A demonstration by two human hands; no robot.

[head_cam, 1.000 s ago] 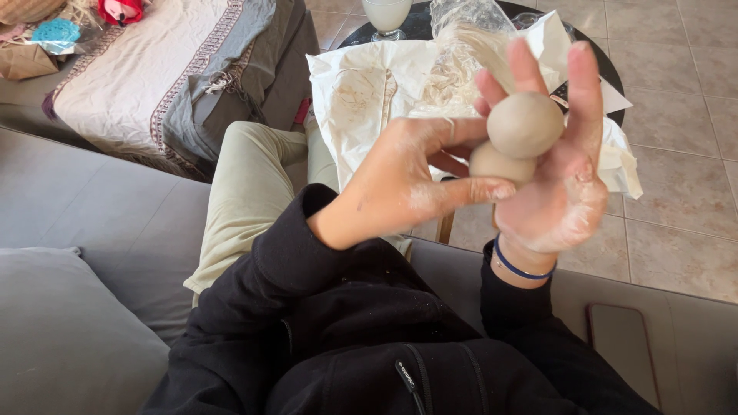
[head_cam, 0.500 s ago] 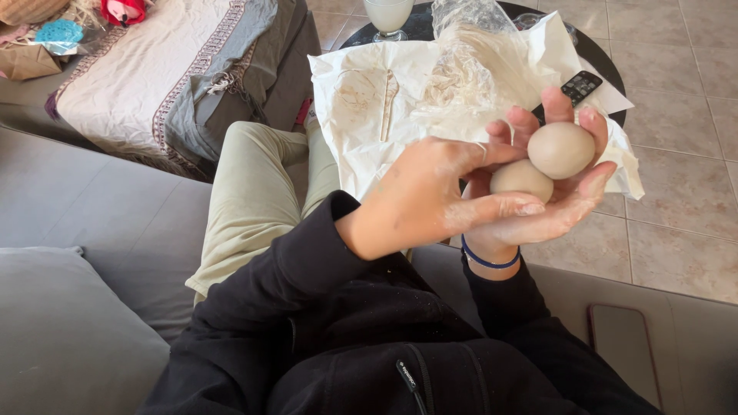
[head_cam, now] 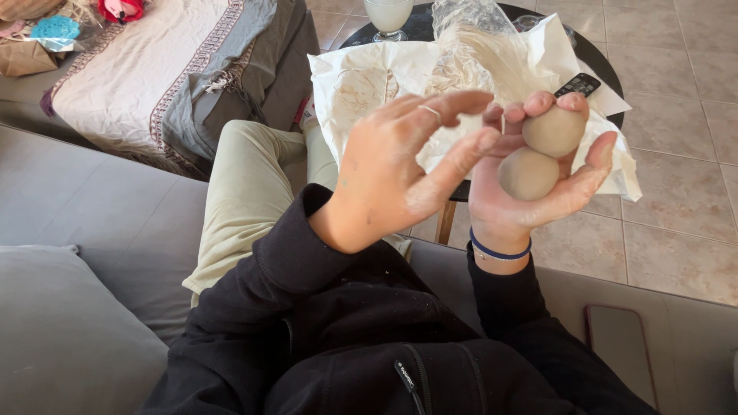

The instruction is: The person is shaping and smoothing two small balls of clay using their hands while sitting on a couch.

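Clay: two tan-grey balls, smooth and matte, stacked one on the other and touching, both in my right hand point(head_cam: 530, 180).
Upper ball point(head_cam: 553, 131): sits up by my fingertips, my index and middle finger curling over its top, my thumb point(head_cam: 596, 165) rising along its right side.
Lower ball point(head_cam: 528, 174): rests in the hollow of my palm, just under the upper one, my thumb reaching round beneath it.
Right fingers: curled in a loose cup around both balls, holding them from behind and from the side, not squeezed flat.
Left hand point(head_cam: 392, 177): open, holding nothing, fingers stretched out and slightly apart, pointing right toward the balls; its thumb tip is just beside the lower ball, though I cannot tell whether it touches.
Ring point(head_cam: 430, 112): a thin band on one left finger.
Wrist band point(head_cam: 500, 252): blue, around my right wrist, above the black sleeve.
Paper point(head_cam: 369, 84): white, crumpled, smeared with clay, spread on the round dark table point(head_cam: 596, 61) behind my hands.
Plastic bag point(head_cam: 469, 31): clear, lying on the paper.
Glass point(head_cam: 388, 15): pale, at the table's far edge.
Sofa point(head_cam: 92, 215): grey, under me.
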